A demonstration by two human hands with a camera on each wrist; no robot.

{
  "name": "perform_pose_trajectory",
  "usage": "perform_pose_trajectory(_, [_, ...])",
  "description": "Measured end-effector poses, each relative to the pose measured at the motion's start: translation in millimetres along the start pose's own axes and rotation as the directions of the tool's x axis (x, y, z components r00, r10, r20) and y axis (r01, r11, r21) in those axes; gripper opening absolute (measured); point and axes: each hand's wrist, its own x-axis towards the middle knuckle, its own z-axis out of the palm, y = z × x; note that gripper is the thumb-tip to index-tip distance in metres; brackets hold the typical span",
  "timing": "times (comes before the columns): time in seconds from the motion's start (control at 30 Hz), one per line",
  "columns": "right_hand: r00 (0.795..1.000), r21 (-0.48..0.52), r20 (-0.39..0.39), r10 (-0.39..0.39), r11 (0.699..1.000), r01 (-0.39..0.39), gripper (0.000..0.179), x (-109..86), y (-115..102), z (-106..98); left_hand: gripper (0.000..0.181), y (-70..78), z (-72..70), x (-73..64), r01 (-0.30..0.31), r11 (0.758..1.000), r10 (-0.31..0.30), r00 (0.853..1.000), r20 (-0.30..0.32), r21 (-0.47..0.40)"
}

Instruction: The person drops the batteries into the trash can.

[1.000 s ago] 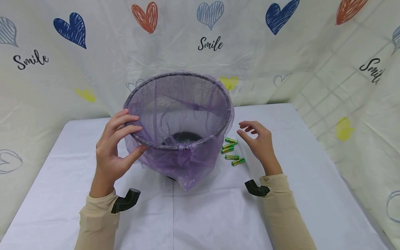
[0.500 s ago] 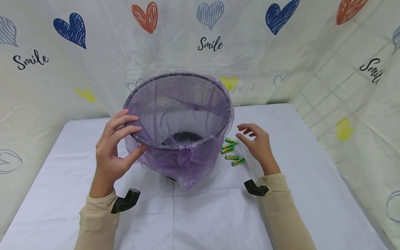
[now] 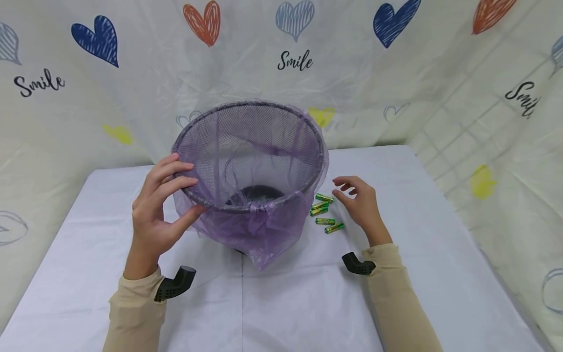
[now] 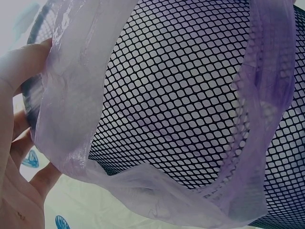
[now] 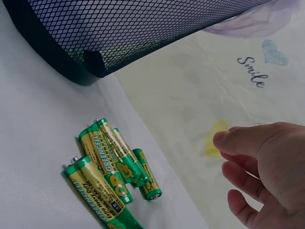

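Note:
A dark mesh wastebasket point(image 4: 162, 95) stands mid-table, its mouth facing up toward me. Over its rim is folded a thin purple bin liner point(image 3: 268, 244), gathered in a knot at the front. My left hand point(image 3: 154, 215) grips the rim on the left, fingers inside and thumb at the front. Just right of the basket lie several green and gold AA batteries point(image 3: 324, 221), marked Greencell in the right wrist view. Beside them hovers my right hand point(image 3: 360, 203), fingers loosely bent, thumb apart from the fingertips, holding nothing.
White cloth covers the table point(image 3: 286, 308). Close behind it hangs a pale curtain point(image 3: 352, 83) printed with hearts and the word Smile, which also runs along both sides. A black wrist mount point(image 3: 358, 264) sticks out from each sleeve.
My right hand has drifted slightly down and left, closer to the batteries. The left hand keeps its grip on the wastebasket rim, and the batteries lie as before.

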Motion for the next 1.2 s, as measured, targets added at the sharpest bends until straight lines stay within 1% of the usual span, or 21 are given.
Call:
perform_pose_trajectory(0.13, [1.0,0.003,-0.01,0.014,1.0,-0.014,0.027,0.6,2.7,1.1,0.047,0.6,0.0,1.0,0.003,1.0,-0.003,1.0,0.003,0.007])
perform_pose_trajectory(0.27, [1.0,-0.002,0.013,0.026,1.0,-0.026,0.028,0.0,4.7,2.2,0.047,0.7,-0.1,1.0,0.005,1.0,-0.005,1.0,0.005,0.007])
perform_pose_trajectory(0.53, [0.998,0.003,0.056,0.023,1.0,-0.023,0.029,-2.0,9.0,4.8,0.047,-0.9,-0.9,-0.1,0.011,1.0,-0.011,1.0,0.011,0.012])
perform_pose_trajectory(0.73, [0.998,-0.01,0.059,0.02,1.0,-0.02,0.028,-2.8,14.2,8.0,0.047,-1.5,-1.5,-1.0,0.014,1.0,-0.015,1.0,0.018,0.022])
perform_pose_trajectory(1.0, [0.996,0.0,0.076,0.036,0.999,-0.036,0.027,-2.8,21.2,14.3,0.047,-1.9,-1.9,-0.8,0.011,1.0,-0.011,1.0,0.015,0.008])
perform_pose_trajectory(1.2, [0.995,-0.014,0.091,0.041,0.999,-0.04,0.025,-2.2,24.3,15.9,0.047,-2.5,-1.9,-1.4,0.016,1.0,-0.016,1.0,0.015,0.01])
